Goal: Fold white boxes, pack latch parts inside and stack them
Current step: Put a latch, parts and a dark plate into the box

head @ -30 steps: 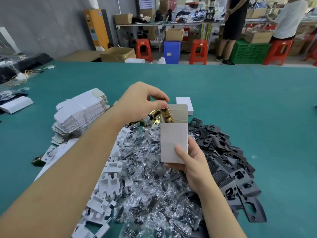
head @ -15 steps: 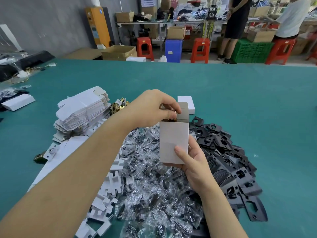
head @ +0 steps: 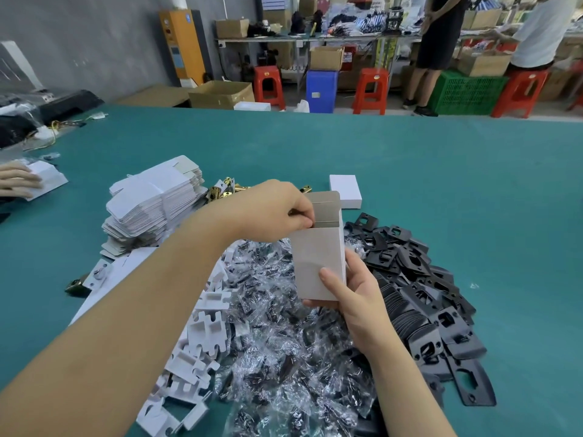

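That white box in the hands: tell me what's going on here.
A person is packing a small white box above a green table. The right hand holds the box upright from below, lid flap still open. The left hand is at the open top, fingers curled into the opening; what they hold is hidden. Flat unfolded boxes, bagged parts and black plates lie in piles underneath.

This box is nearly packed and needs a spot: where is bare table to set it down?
Bare green table lies right of the black plates and beyond the closed white box. The middle is crowded with bagged parts, white inserts and flat box blanks.
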`<state>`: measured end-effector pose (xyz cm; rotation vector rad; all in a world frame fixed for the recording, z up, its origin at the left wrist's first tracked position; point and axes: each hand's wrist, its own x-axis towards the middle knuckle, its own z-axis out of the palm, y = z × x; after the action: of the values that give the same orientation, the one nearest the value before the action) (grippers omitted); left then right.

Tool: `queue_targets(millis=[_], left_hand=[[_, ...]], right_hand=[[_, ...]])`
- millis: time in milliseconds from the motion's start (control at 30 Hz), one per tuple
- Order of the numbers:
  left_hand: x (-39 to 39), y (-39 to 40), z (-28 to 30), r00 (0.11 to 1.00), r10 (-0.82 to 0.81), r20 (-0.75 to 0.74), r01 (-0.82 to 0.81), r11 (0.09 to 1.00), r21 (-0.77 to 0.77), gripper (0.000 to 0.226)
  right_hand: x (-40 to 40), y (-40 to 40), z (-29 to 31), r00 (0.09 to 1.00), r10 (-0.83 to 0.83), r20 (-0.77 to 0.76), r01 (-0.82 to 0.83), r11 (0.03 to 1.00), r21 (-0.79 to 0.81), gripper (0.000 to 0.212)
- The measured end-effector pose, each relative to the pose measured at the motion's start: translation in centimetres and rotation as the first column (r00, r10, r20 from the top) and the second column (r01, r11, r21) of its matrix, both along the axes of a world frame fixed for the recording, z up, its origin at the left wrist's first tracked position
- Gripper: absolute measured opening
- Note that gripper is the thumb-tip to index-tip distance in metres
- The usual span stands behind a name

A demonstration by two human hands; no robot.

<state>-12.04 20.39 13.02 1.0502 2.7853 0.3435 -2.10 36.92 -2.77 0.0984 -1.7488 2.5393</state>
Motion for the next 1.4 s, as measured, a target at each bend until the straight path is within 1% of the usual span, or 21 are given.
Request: queue_targets(millis=[33,100,167,200,233,267,333,400,467,500,567,633,733,800,867,933,1067,1167,1267,1333,1400], left_hand=[[-0.1,-0.3,-0.1,1.0,0.022,0.002,-0.022,0.999,0.03,0.019],[-0.2,-1.0,-0.2,0.997,0.08,0.013,-0.081,0.977,0.197,0.021],[-0.7,-1.9,-0.4,0.986,0.166,0.015,-0.157,0.899,0.408,0.021],[-1.1,-2.5,-0.6,0.973,0.232,0.01,-0.211,0.866,0.453,0.02],[-1.7,-3.3,-0.9,0.953,0.304,-0.003,-0.273,0.859,0.433,0.02],[-2.3,-4.2,-1.3,0.93,0.366,-0.028,-0.335,0.877,0.345,0.02],[-3.4,-6.2,-2.3,0.907,0.417,-0.065,-0.414,0.909,0.053,0.02],[-4.0,-7.8,-3.8,0.906,0.423,-0.021,-0.42,0.89,-0.176,0.022],[-4.0,-9.0,-5.3,0.907,0.42,0.01,-0.398,0.868,-0.296,0.023],[-3.9,-9.3,-5.8,0.909,0.417,0.012,-0.392,0.862,-0.321,0.023],[-4.0,-9.7,-6.8,0.904,0.427,0.016,-0.403,0.865,-0.298,0.024],[-4.0,-9.7,-7.4,0.894,0.447,0.036,-0.424,0.869,-0.255,0.031],[-3.8,-9.6,-8.1,0.896,0.433,0.092,-0.398,0.879,-0.262,0.042],[-3.6,-9.3,-8.6,0.882,0.449,0.144,-0.402,0.876,-0.266,0.042],[-3.6,-9.2,-9.1,0.873,0.464,0.151,-0.418,0.87,-0.263,0.04],[-3.7,-9.1,-9.4,0.869,0.471,0.152,-0.43,0.871,-0.237,0.038],[-3.7,-9.2,-9.7,0.847,0.493,0.198,-0.474,0.87,-0.136,0.03],[-3.6,-9.2,-9.1,0.839,0.526,0.137,-0.518,0.85,-0.092,0.026],[-3.2,-8.9,-7.6,0.856,0.515,0.045,-0.514,0.857,-0.04,0.027],[-2.6,-8.4,-6.2,0.871,0.49,0.037,-0.491,0.867,0.085,0.019],[-1.6,-7.6,-4.6,0.897,0.423,0.127,-0.442,0.853,0.279,0.015]], right_hand=[[0.0,0.0,0.0,1.0,-0.007,0.001,0.007,1.0,0.008,0.042],[0.0,-0.1,-0.1,0.999,-0.036,0.004,0.036,0.998,0.056,0.044],[-0.1,-0.1,-0.3,0.997,-0.076,0.003,0.075,0.983,0.167,0.046],[-0.1,-0.2,-0.4,0.996,-0.088,0.001,0.086,0.972,0.219,0.046],[-0.1,-0.2,-0.5,0.995,-0.095,-0.002,0.092,0.961,0.259,0.047],[-0.1,-0.3,-0.6,0.995,-0.096,-0.008,0.095,0.952,0.291,0.047],[-0.1,-0.4,-0.5,0.996,-0.092,-0.013,0.091,0.94,0.329,0.047],[-0.1,-0.4,-0.5,0.996,-0.093,-0.008,0.09,0.934,0.346,0.045],[-0.1,-0.4,-0.5,0.995,-0.103,-0.004,0.098,0.932,0.348,0.043],[-0.1,-0.4,-0.5,0.994,-0.107,0.0,0.101,0.935,0.339,0.042],[-0.1,-0.4,-0.4,0.994,-0.109,-0.001,0.104,0.943,0.316,0.042],[0.1,-0.5,-0.1,0.995,-0.1,-0.021,0.101,0.941,0.324,0.043],[0.1,-0.6,0.1,0.996,-0.091,-0.023,0.094,0.932,0.351,0.047],[0.1,-0.6,0.0,0.996,-0.089,-0.015,0.088,0.934,0.345,0.047],[0.1,-0.6,0.0,0.996,-0.089,-0.008,0.086,0.938,0.335,0.045],[0.1,-0.7,0.1,0.997,-0.079,-0.005,0.077,0.944,0.32,0.044],[0.1,-0.7,0.1,0.997,-0.074,0.01,0.066,0.941,0.332,0.038],[0.1,-0.7,0.0,0.997,-0.071,0.02,0.061,0.949,0.309,0.04],[0.1,-0.6,-0.1,0.997,-0.074,0.028,0.064,0.961,0.269,0.041],[0.1,-0.6,-0.1,0.997,-0.071,0.041,0.06,0.969,0.242,0.041],[0.1,-0.5,-0.1,0.996,-0.066,0.052,0.053,0.975,0.214,0.041]])
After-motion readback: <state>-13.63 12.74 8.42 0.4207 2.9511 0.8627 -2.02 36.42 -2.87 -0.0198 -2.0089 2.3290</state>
